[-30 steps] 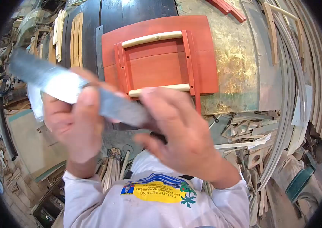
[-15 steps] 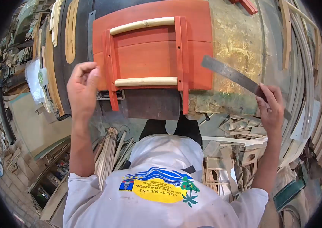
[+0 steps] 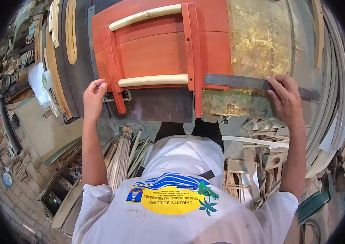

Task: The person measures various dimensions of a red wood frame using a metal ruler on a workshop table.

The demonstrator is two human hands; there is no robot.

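My right hand [image 3: 286,99] grips a metal ruler [image 3: 237,81] between thumb and fingers. The ruler lies level, its left end over the red board's lower right corner, close to the red frame's right-hand post. A red wooden frame with two pale round rungs [image 3: 154,80] rests on a red board [image 3: 150,53]. At the board's lower left corner is my left hand [image 3: 93,99], with its fingers curled and thumb close to them. Whether anything is between those fingers cannot be made out.
The worktable has a dark part [image 3: 156,103] on the left and a worn yellowish part [image 3: 257,49] on the right. Long curved strips [image 3: 335,81] stand at right. Bundled sticks [image 3: 118,148] and wood offcuts [image 3: 276,158] lie below the table.
The ruler has gone from slanted to level and moved left, down against the board's corner. My left hand has come lower and right, its fingers closer together. The view has shifted slightly.
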